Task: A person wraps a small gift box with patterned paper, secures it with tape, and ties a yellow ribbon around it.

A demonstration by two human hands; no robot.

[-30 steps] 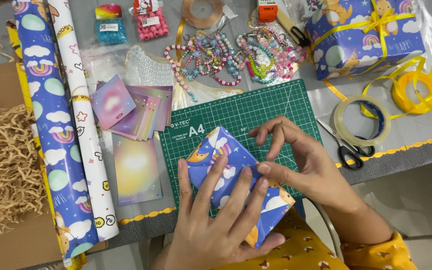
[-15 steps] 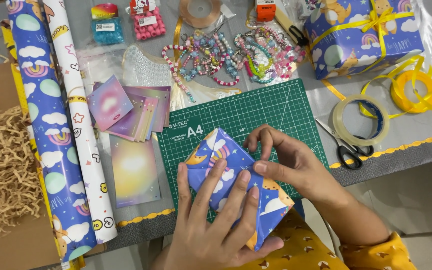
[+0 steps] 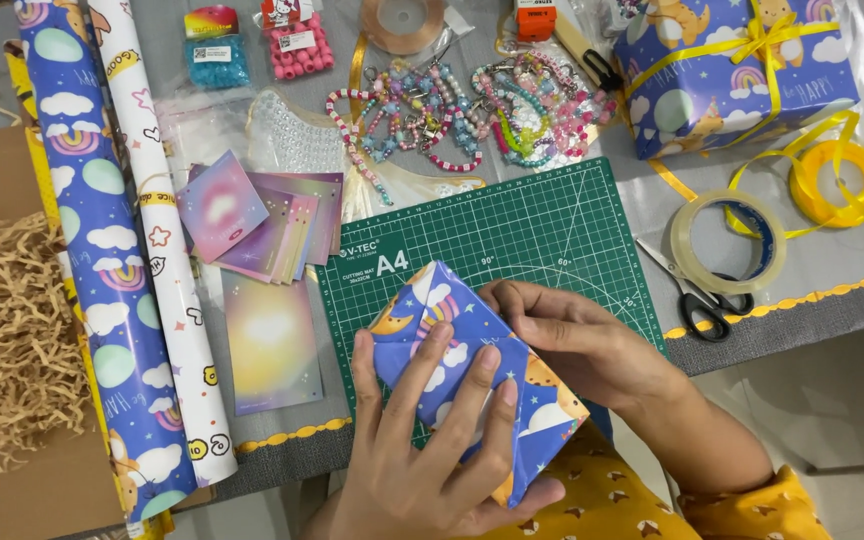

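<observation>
A small box wrapped in blue paper with clouds and moons [image 3: 430, 305] lies tilted on the near edge of a green cutting mat [image 3: 542, 230]. My left hand [image 3: 422, 460] lies flat on top of the box, fingers spread, with the thumb under its near end. My right hand [image 3: 577, 345] presses against the box's right side, its fingers laid along the folded paper edge.
Two rolls of wrapping paper [image 3: 102, 260] lie at the left beside brown paper shred [image 3: 2, 330]. Pastel cards [image 3: 252, 225], bead strings [image 3: 462, 110], a wrapped gift with yellow ribbon [image 3: 722, 80], a clear tape roll [image 3: 727, 240] and scissors [image 3: 697, 295] surround the mat.
My right hand has lowered from a raised pinch above the box and now lies against its right side. My left hand stays flat on the box.
</observation>
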